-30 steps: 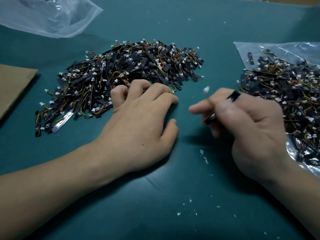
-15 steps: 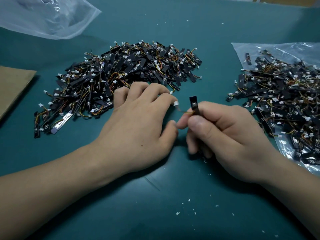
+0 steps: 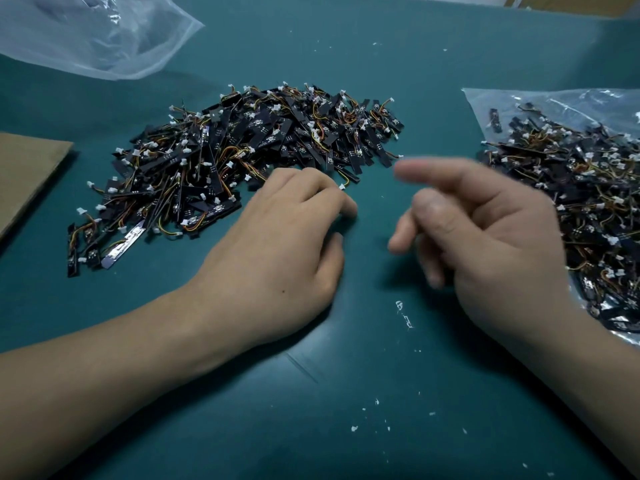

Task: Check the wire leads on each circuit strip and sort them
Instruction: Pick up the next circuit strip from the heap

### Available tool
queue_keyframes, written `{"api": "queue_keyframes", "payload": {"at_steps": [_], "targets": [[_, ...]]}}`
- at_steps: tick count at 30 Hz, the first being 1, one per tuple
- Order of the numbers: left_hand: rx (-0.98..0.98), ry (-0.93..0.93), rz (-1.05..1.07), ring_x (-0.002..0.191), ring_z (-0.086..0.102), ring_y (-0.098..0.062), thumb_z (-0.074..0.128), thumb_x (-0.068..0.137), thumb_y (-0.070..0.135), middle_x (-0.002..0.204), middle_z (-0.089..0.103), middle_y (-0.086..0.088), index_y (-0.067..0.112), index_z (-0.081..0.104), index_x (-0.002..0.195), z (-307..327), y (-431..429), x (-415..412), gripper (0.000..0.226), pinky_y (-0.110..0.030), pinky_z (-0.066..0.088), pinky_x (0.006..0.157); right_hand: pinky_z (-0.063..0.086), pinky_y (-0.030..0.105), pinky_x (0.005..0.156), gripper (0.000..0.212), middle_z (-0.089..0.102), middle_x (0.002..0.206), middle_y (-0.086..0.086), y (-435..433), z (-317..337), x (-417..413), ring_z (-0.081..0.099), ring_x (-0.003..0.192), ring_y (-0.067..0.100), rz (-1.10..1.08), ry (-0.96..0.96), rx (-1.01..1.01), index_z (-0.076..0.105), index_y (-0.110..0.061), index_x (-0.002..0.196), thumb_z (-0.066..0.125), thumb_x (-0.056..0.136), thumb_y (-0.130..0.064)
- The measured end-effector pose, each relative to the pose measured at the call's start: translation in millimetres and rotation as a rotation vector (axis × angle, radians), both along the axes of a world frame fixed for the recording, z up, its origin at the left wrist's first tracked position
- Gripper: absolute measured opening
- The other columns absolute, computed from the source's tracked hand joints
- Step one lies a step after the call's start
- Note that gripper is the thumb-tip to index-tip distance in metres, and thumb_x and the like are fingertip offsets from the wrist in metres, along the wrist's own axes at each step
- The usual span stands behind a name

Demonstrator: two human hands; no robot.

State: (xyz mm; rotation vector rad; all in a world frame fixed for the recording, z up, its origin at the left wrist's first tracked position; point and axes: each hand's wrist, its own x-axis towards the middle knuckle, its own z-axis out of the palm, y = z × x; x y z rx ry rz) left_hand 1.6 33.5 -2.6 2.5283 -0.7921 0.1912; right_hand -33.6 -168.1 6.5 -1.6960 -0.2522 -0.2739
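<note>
desk (image 3: 346,393): teal; white flecks (image 3: 403,315) scattered near front
left pile (image 3: 242,161): black circuit strips with wire leads, loose on desk, centre-left
right pile (image 3: 588,188): more strips, lying on clear bag (image 3: 554,102) at right edge
left grip (image 3: 277,244): palm down on desk; fingers loosely bent, tips at left pile's edge; nothing seen held
right grip (image 3: 491,237): blurred, between the piles; index out, other fingers loosely curled; holds nothing
far left: cardboard (image 3: 27,174); second clear bag (image 3: 104,39) top left

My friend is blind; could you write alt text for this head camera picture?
A person's left hand rests on a teal mat beside a pile of black circuit strips; the blurred right hand holds nothing visible. A second pile lies on a clear plastic bag at right.
</note>
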Motion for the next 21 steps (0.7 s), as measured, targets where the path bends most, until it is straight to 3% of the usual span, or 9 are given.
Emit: {"api": "queue_keyframes", "payload": {"at_steps": [3,8,10,13,16,18,21], "targets": [[-0.122,0.005,0.009,0.101,0.051,-0.019,0.06,0.09,-0.003,0.102,0.059,0.005,0.018,0.067,0.116,0,-1,0,0.034,-0.021,0.035,0.088,0.041,0.018,0.044,0.02,0.071,0.064,0.0,4,-2,-3,0.049,0.04,0.01,0.027,0.006,-0.153,0.074,-0.025,0.101,0.058,0.1,-0.013],[-0.249,-0.068,-0.021,0.085,0.056,-0.018,0.059,0.079,-0.02,0.089,0.061,0.002,0.013,0.07,0.106,2,-2,1,0.044,-0.031,0.046,0.079,0.044,0.013,0.057,0.016,0.071,0.069,-0.002,2,-3,0,0.058,0.053,0.004,-0.075,0.022,-0.14,0.071,-0.024,0.102,0.061,0.098,-0.013],[-0.307,-0.114,-0.03,0.082,0.057,-0.015,0.062,0.078,-0.021,0.086,0.062,0.001,0.012,0.071,0.103,2,-2,1,0.043,-0.028,0.047,0.079,0.046,0.016,0.064,0.02,0.071,0.079,-0.002,2,-5,2,0.058,0.062,0.004,-0.103,0.022,-0.141,0.069,-0.026,0.108,0.064,0.094,-0.013],[-0.445,-0.148,-0.042,0.082,0.06,-0.013,0.063,0.078,-0.017,0.084,0.063,0.002,0.013,0.068,0.099,2,0,0,0.037,-0.027,0.05,0.079,0.05,0.022,0.07,0.033,0.07,0.098,-0.006,2,-6,5,0.059,0.073,0.024,-0.126,0.064,-0.162,0.064,-0.029,0.119,0.066,0.089,-0.016],[-0.625,-0.145,-0.06,0.085,0.065,-0.016,0.067,0.086,-0.009,0.089,0.066,0.002,0.015,0.066,0.096,-2,0,2,0.027,-0.024,0.053,0.079,0.046,0.013,0.067,0.047,0.068,0.113,-0.014,2,-7,5,0.059,0.072,0.014,-0.13,0.087,-0.277,0.06,-0.031,0.132,0.068,0.087,-0.021],[-0.722,-0.118,-0.082,0.088,0.07,-0.023,0.068,0.089,-0.006,0.092,0.067,-0.002,0.019,0.065,0.094,-7,2,7,0.026,-0.03,0.058,0.078,0.045,0.012,0.068,0.055,0.067,0.119,-0.017,2,-6,4,0.061,0.076,0.01,-0.099,0.092,-0.377,0.058,-0.031,0.14,0.069,0.086,-0.025],[-0.769,-0.049,-0.154,0.093,0.069,-0.032,0.065,0.091,-0.004,0.096,0.064,-0.003,0.032,0.061,0.091,-14,3,9,0.036,-0.041,0.06,0.074,0.046,0.013,0.074,0.05,0.07,0.111,-0.02,3,-6,3,0.064,0.08,0.012,-0.058,0.089,-0.508,0.062,-0.032,0.137,0.072,0.087,-0.028]]}}
